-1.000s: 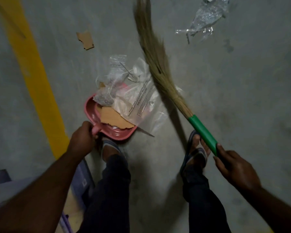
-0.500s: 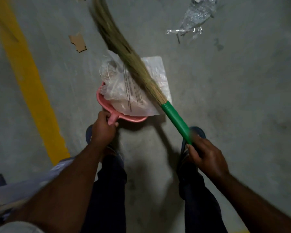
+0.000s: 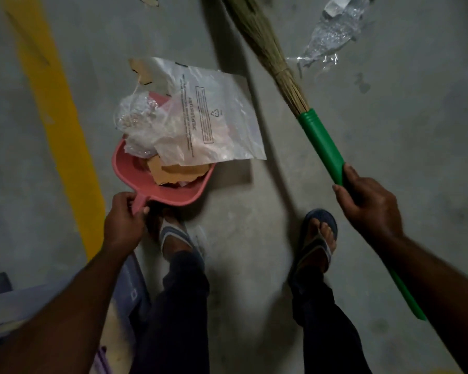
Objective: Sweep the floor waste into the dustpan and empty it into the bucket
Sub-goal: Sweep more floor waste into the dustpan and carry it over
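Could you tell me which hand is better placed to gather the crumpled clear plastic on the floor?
Right, probably: the right hand grips the broom, whose bristles reach beside that plastic; the left hand holds the dustpan.

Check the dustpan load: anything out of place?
Yes. The printed bag lies only half in the dustpan, overhanging its far and right edges, so it may slip off. Crumpled plastic lies unswept on the floor beyond the broom.

The left hand (image 3: 123,220) grips the pink dustpan (image 3: 135,171) by its handle; a clear bag (image 3: 222,117) and cardboard (image 3: 179,171) lie on it; the right hand (image 3: 368,209) at 3 o'clock holds the broom (image 3: 319,141); crumpled plastic (image 3: 333,36) lies at 1 o'clock.
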`<state>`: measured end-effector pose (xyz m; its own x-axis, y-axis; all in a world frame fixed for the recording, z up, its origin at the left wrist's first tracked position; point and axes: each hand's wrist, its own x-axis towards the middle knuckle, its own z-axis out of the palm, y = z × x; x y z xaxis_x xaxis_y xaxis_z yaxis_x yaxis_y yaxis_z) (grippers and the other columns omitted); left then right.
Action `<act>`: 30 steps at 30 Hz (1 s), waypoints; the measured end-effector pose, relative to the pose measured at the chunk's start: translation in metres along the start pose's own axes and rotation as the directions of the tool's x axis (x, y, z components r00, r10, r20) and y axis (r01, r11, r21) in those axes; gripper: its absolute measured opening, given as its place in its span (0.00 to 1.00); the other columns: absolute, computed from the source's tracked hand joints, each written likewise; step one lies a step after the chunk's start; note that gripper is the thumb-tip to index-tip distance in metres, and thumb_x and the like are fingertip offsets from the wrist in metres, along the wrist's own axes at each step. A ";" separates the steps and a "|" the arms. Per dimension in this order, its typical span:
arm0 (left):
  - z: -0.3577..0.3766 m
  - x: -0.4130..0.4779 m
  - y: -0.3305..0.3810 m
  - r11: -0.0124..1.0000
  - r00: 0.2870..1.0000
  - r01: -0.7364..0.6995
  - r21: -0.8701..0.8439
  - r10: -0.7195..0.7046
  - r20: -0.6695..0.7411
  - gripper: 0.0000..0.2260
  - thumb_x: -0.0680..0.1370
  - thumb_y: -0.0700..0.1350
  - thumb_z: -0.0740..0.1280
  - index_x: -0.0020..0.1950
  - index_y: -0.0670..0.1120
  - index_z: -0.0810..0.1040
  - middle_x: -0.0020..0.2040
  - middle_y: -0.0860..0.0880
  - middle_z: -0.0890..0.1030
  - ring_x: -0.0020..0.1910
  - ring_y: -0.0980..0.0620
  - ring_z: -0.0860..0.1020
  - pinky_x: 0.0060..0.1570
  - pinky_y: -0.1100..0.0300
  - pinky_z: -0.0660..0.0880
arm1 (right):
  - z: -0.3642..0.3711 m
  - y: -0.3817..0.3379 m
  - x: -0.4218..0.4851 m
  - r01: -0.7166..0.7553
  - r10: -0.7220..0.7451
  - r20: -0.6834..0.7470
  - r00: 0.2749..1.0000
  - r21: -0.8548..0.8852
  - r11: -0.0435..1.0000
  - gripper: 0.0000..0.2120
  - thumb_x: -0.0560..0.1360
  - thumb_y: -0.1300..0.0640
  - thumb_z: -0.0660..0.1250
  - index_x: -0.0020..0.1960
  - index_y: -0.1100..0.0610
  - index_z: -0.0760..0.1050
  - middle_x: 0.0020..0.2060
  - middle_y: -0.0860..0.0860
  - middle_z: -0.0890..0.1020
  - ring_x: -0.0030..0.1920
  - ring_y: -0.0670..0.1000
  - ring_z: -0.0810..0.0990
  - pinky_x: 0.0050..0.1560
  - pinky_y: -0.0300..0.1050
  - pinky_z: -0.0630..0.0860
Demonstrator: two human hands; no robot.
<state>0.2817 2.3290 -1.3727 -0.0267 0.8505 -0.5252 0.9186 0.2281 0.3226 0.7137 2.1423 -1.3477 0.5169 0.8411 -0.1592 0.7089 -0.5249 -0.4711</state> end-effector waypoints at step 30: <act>0.000 0.024 -0.020 0.992 0.993 0.091 0.083 -0.097 0.073 0.09 0.78 0.38 0.65 0.56 0.40 0.71 0.54 0.35 0.78 0.53 0.34 0.76 0.43 0.54 0.64 | 0.027 -0.022 -0.005 -0.013 0.042 0.216 0.976 -0.133 0.991 0.24 0.75 0.51 0.72 0.69 0.54 0.75 0.44 0.59 0.82 0.43 0.61 0.82 0.42 0.51 0.77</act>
<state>0.2630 2.3447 -1.3913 -0.0867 0.7875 -0.6101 0.9420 0.2642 0.2072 0.6829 2.1528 -1.3598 0.4305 0.8267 -0.3624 0.7594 -0.5487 -0.3497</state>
